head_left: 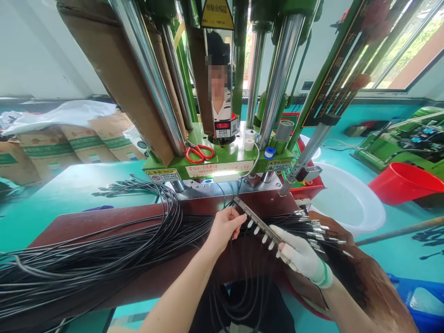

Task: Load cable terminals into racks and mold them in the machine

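Note:
My bare left hand (225,227) pinches the far end of a narrow dark metal bar (257,221) that carries a row of white cable plugs. My right hand (301,255), in a white glove, grips the near end of the same bar. Black cables hang down from the bar between my arms. A thick bundle of black cables (104,252) lies across the dark red work surface (69,224) to the left. More cable ends with metal tips (317,226) lie to the right of the bar.
A green vertical press (222,162) with chrome columns stands right behind the bar; red scissors (199,152) and tape rolls sit on its ledge. A person is partly visible behind it. A white basin (350,199) and red tub (402,182) stand right; sacks (52,148) left.

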The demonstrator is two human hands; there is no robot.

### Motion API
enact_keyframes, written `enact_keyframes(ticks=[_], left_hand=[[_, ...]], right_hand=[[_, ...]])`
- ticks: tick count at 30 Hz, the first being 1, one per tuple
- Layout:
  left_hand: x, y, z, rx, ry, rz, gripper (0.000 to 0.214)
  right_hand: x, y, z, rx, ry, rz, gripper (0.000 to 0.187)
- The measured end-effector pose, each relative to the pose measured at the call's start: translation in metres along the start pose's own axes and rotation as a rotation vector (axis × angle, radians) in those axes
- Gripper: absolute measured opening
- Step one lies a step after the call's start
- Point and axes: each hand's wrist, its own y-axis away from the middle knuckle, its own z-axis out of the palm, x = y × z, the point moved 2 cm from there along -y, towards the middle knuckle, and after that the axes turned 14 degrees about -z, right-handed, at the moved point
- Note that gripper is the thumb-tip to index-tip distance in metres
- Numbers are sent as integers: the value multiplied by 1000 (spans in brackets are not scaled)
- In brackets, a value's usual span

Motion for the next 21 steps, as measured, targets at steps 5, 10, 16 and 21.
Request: enact_keyframes(ticks=[5, 10, 16, 21], left_hand=[[-4, -5, 3, 1, -1, 25, 34], [-3, -9, 7, -22, -67, -12, 35], [6, -1, -8, 38, -339, 21, 31], [20, 12, -35, 99, -450, 134, 23]], right_hand=[[-3, 1, 1, -5, 81, 2, 56], [-3, -1, 1, 42, -39, 64, 65], [-21, -13, -19, -34, 5, 220, 60], [-43, -41, -58, -236, 202, 310, 38]])
